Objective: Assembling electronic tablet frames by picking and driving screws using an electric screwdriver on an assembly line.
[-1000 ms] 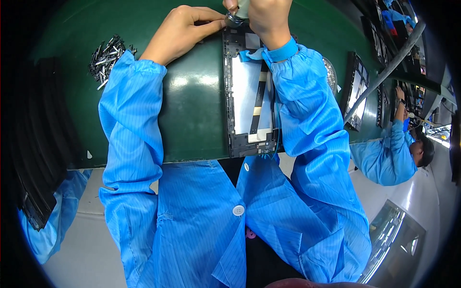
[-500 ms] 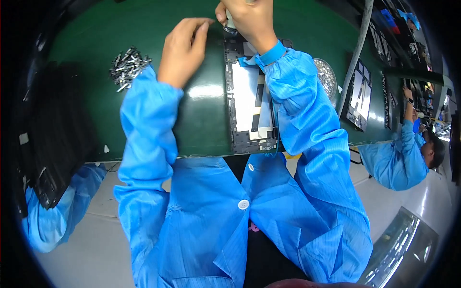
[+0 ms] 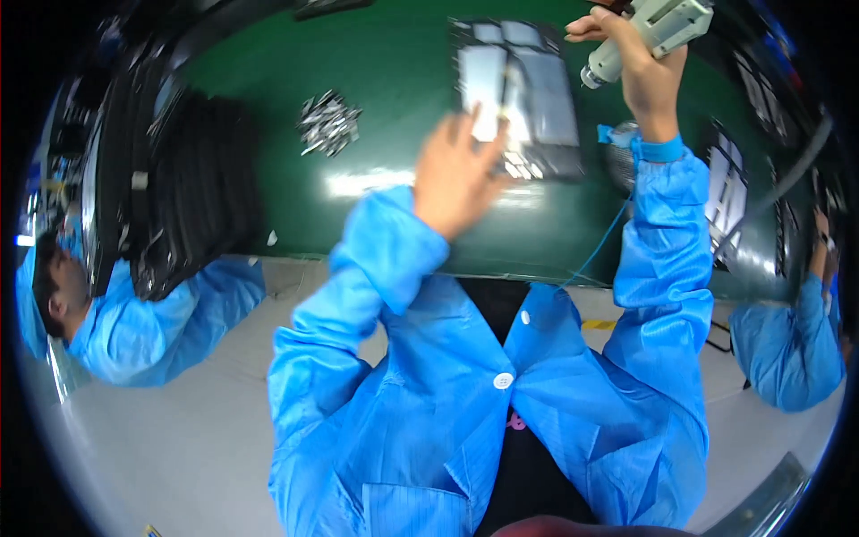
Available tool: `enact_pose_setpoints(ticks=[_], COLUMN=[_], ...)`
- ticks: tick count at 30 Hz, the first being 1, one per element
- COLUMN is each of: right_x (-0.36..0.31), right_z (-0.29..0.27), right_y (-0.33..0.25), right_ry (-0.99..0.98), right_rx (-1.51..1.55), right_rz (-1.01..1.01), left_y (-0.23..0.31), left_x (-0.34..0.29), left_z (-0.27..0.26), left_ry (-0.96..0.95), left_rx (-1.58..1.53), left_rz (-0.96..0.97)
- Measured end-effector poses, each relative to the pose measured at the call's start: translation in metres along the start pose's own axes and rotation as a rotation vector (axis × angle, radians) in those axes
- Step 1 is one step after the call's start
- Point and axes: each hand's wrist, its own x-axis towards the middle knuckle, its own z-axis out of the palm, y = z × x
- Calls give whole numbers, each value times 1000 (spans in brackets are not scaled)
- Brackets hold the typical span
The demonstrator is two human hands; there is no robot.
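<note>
In my right hand [image 3: 646,73] is a pale grey-green electric screwdriver [image 3: 667,25], held above the table with its tip pointing down and left. Below and to the left of it lies a flat rectangular device panel [image 3: 550,98], black-edged with silver-white plates, slightly blurred. Fingers spread, my left hand [image 3: 461,170] is at the panel's lower left side, its fingertips over the silver plate; whether they press on it I cannot tell. Beside my right wrist, partly hidden by the blue wrist strap [image 3: 660,149], is a round dish [image 3: 617,167] of small pieces.
On the green table [image 3: 385,98] a heap of small metallic parts [image 3: 329,123] lies left of the panel. Many black panels [image 3: 201,170] stand stacked at the left. Another panel [image 3: 727,179] lies at the right. A thin blue cord [image 3: 601,246] runs from my wrist. People in blue sit on both sides.
My right hand has lifted the screwdriver off the panel and moved right. My left hand has come across to the panel, which now sits farther back and turned. The view has shifted.
</note>
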Motion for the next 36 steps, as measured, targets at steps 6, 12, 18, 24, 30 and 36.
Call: enact_pose_setpoints(ticks=[6,12,18,24,30,36], right_x=[-23,-47,-71,-71,-75,-59], right_z=[-79,-132,-130,-106,-89,-77], right_y=[-6,-24,-28,-29,-16,7], right_ry=[223,493,398,229,156,86], right_rx=[-126,-105,-53,20,80,5], right_rz=[34,-19,82,175,86,72], left_y=[-162,-245,-124,72,51,18], left_x=[152,233,217,123,140,162], left_z=[20,61,65,64,81,82], left_ry=[97,7,247,-60,-152,-313], left_rx=[13,26,273,-280,-374,-499], left_rz=[235,22,199,441,448,435])
